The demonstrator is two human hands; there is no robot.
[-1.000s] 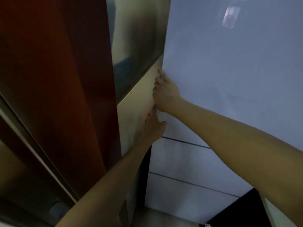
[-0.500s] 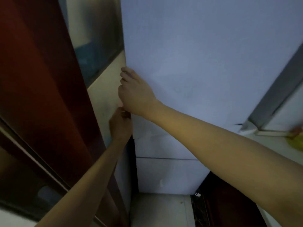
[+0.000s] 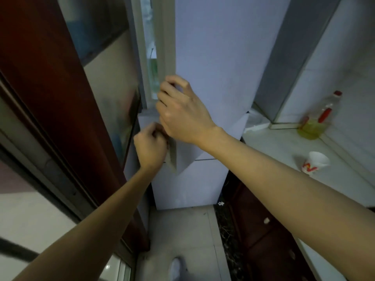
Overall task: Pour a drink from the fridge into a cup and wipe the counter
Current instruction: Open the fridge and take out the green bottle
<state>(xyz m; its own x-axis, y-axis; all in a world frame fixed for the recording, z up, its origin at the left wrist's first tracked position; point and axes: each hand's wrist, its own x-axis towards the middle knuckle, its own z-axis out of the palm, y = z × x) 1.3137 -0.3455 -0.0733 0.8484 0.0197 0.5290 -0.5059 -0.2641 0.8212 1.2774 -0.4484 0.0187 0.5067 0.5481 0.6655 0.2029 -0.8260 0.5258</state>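
A tall white fridge stands ahead, and its upper door (image 3: 219,57) is swung a little way out. My right hand (image 3: 180,110) curls its fingers around the door's left edge. Just below, my left hand (image 3: 151,146) grips the lower corner of the same edge. Through the narrow gap I see a greenish bottle (image 3: 153,78) on the inside shelf. A white paper cup (image 3: 313,163) with a red and yellow mark stands on the white counter (image 3: 284,151) at the right.
A plastic bottle of yellow oil (image 3: 316,122) with a red cap stands at the counter's back by the tiled wall. A dark red door frame (image 3: 60,98) rises close on the left. Dark cabinets (image 3: 263,230) sit under the counter. The grey tiled floor (image 3: 182,240) lies below.
The fridge door has swung open a crack, showing the inside. Both hands went from lying against the door's edge to gripping it. The view has shifted, showing the counter and cup.
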